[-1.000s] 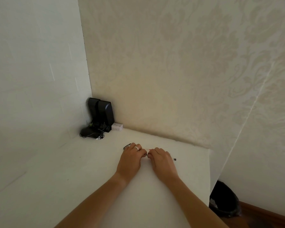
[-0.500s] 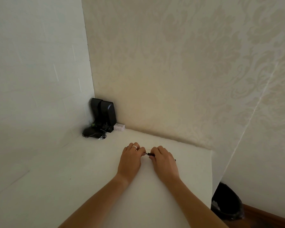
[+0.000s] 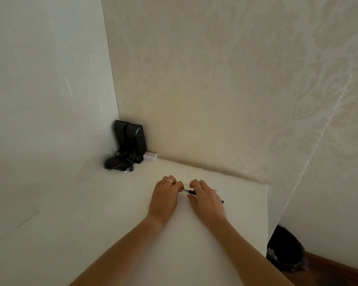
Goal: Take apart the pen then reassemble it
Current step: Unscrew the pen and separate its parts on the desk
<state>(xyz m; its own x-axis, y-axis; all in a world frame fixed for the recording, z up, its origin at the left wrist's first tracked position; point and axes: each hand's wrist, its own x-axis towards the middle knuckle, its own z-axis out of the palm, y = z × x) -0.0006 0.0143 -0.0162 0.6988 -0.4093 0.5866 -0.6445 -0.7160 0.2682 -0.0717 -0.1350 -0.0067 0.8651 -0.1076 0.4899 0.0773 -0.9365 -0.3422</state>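
A dark pen [image 3: 191,191] lies across the far part of the white table [image 3: 112,213], held between both hands. My left hand [image 3: 165,198], with a ring on one finger, pinches the thin end at the left. My right hand [image 3: 207,200] grips the dark barrel, whose other end pokes out past the hand at the right [image 3: 222,201]. A short stretch of pen shows in the gap between the hands; the rest is hidden under my fingers. A thin light piece [image 3: 214,190] lies just beyond my right hand.
A black stand-like device [image 3: 131,141] with a tangle of cables [image 3: 117,165] sits in the wall corner, a small white box [image 3: 150,157] beside it. The table's right edge [image 3: 267,213] drops off to a black waste bin [image 3: 285,248] on the floor.
My hands have drawn slightly apart, so a short dark section of the pen now shows between them. The view has shifted a little.
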